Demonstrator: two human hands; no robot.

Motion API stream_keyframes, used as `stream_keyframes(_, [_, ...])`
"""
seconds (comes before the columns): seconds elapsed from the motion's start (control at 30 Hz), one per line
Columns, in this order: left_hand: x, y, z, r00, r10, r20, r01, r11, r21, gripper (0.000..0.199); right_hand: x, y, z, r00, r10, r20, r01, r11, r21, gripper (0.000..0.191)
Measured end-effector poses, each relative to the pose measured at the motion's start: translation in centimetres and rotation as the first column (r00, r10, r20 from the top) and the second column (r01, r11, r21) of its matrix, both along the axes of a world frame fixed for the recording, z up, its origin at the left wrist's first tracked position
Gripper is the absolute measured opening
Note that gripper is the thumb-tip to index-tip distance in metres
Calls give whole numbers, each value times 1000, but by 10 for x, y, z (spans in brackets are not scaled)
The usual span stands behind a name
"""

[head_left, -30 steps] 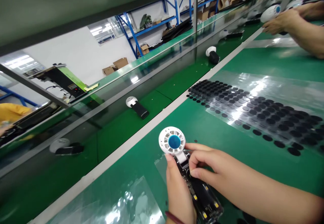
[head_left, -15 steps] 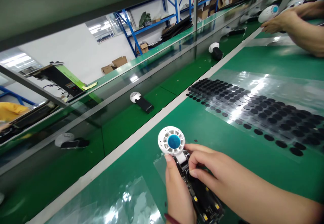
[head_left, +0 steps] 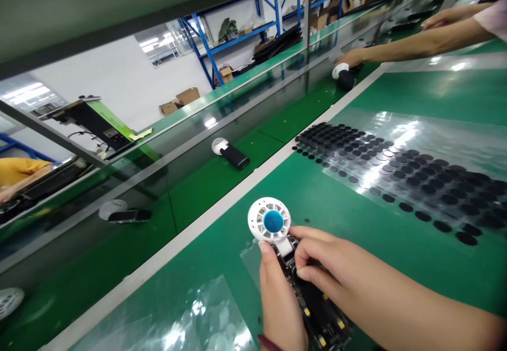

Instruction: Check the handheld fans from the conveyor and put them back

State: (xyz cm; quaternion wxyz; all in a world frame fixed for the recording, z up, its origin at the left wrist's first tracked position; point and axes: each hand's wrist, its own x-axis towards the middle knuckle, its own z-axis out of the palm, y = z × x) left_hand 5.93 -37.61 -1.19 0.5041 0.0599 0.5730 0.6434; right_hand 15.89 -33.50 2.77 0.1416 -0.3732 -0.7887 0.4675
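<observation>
What looks like a handheld fan [head_left: 260, 230] has a round white vented head with a blue disc [head_left: 273, 221] at its centre. Its black handle [head_left: 312, 308] is uncovered, showing a circuit board with small yellow parts. My left hand [head_left: 277, 303] is wrapped round the handle from the left, thumb just under the head. My right hand [head_left: 325, 258] is over the handle near the white neck, thumb and forefinger pinched together against it. Whatever lies between those fingertips is hidden. A clear plastic sheet is partly under the fan.
Several similar devices lie on the green belt [head_left: 206, 192] behind a pale rail [head_left: 237, 187]. Sheets of black round stickers [head_left: 428, 187] lie to the right, clear film [head_left: 214, 314] to the left. A co-worker's hand [head_left: 352, 57] is over the belt; a yellow sleeve [head_left: 24, 168] shows far left.
The devices on the belt have shifted up and to the right. The co-worker's arm now reaches to the belt and no longer holds the white device. My hands stay nearly still.
</observation>
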Motion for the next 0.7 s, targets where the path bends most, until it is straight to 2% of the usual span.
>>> stream_keyframes(0.2, [2,0,2,1000,-18,22,19,999,-28,58,-1,-3,-2,999,-24,47,20,998,65,20])
stream_keyframes(0.37, [5,-2,4,992,-8,125,7,1000,10,53,1,-5,-8,999,-37,-28,39,995,91,21])
stream_keyframes(0.43, [5,-3,1,992,-27,126,23,999,34,53,2,-5,-11,996,-53,-69,55,998,35,20])
stream_keyframes(0.5, [6,-6,-2,996,-49,73,46,998,42,53,3,-2,-14,988,-101,-116,88,990,-108,23])
stream_keyframes(0.6, [8,-9,-6,996,-81,-33,83,995,57,60,4,7,-16,956,-196,-217,125,945,-303,26])
stream_keyframes(0.67, [9,-10,-5,992,-120,-28,122,988,94,68,9,12,-19,937,-225,-266,132,936,-327,15])
stream_keyframes(0.7, [10,-10,-3,989,-147,-3,146,983,113,71,13,13,-22,933,-239,-268,161,945,-285,12])
